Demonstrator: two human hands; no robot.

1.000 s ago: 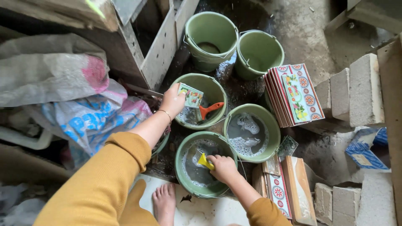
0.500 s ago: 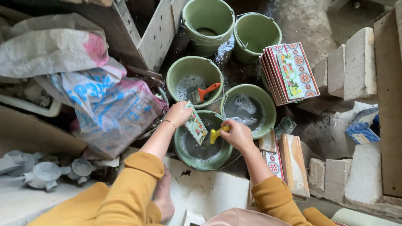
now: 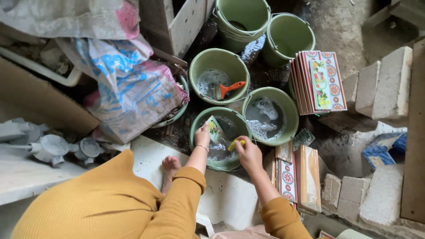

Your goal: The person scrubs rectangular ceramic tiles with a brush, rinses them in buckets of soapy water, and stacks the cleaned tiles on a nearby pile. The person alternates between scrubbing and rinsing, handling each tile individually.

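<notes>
Wet concrete floor crowded with green buckets, tiles and bricks.

Little free room is left: the nearest bucket [image 3: 220,138] is hemmed by a soapy bucket [image 3: 270,120] on its right, another holding an orange-handled brush [image 3: 229,89] behind, plastic sacks [image 3: 128,88] to the left, and stacked patterned tiles [image 3: 319,82] beyond. A decorated tile [image 3: 215,129] is gripped on edge over the nearest bucket by the left hand [image 3: 202,135], wrist bent down. A yellow scraper [image 3: 235,144] is clasped by the right hand [image 3: 249,153], just beside the tile.
</notes>
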